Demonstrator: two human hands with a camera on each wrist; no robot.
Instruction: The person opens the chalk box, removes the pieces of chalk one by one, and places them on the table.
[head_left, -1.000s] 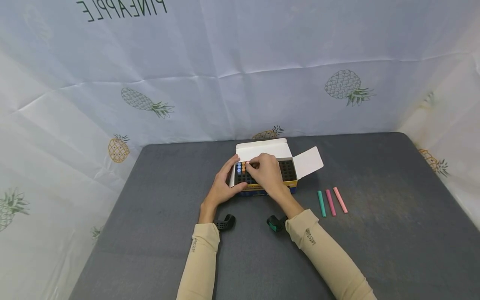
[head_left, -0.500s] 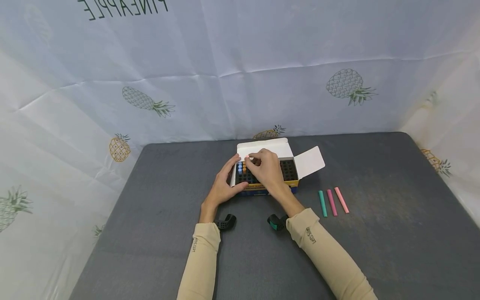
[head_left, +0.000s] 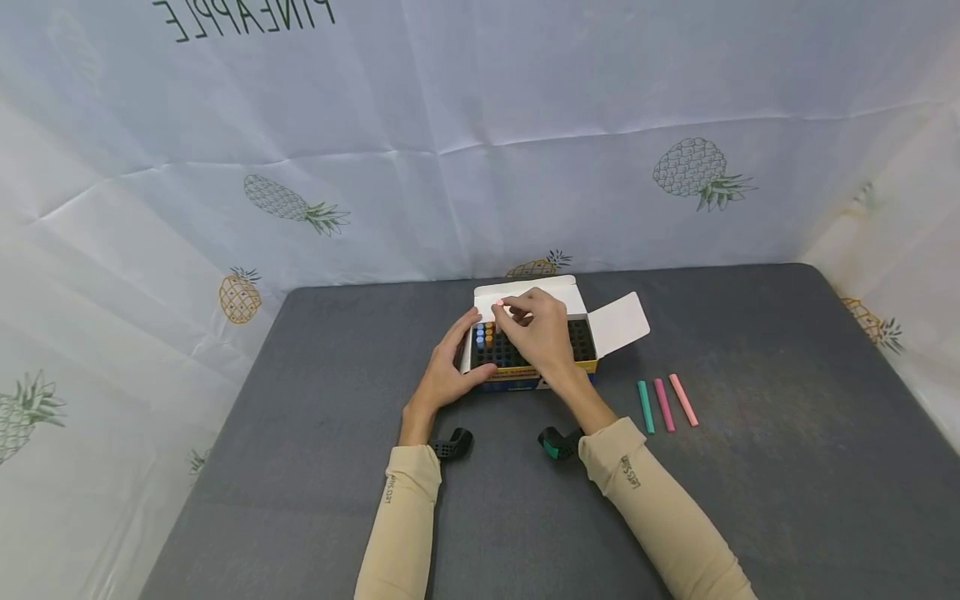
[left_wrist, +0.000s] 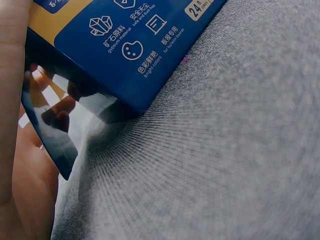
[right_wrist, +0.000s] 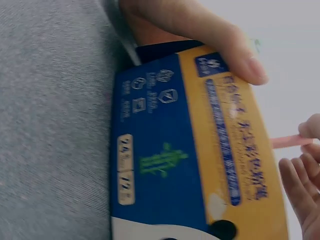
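A chalk box (head_left: 517, 383), blue and yellow with its white lid turned back, holds a black tray of round holes. Blue chalks (head_left: 480, 335) and orange chalks (head_left: 489, 334) stand at its left end. My left hand (head_left: 437, 379) grips that end, thumb on the front edge and fingers reaching along the left side. Above the tray, my right hand (head_left: 542, 333) pinches a pink chalk (right_wrist: 286, 142) between thumb and fingertips; in the right wrist view its lower part passes behind the box's top edge.
On the dark table (head_left: 315, 400), a green chalk (head_left: 646, 407), a magenta chalk (head_left: 663, 405) and a light pink chalk (head_left: 683, 400) lie side by side right of the box. An open white side flap (head_left: 618, 325) sticks out toward them. Behind hangs a pineapple-print curtain (head_left: 450, 208).
My right hand has risen and shifted slightly right, drawing the pink chalk upward from near the tray's back row. My left hand and the box stay in place.
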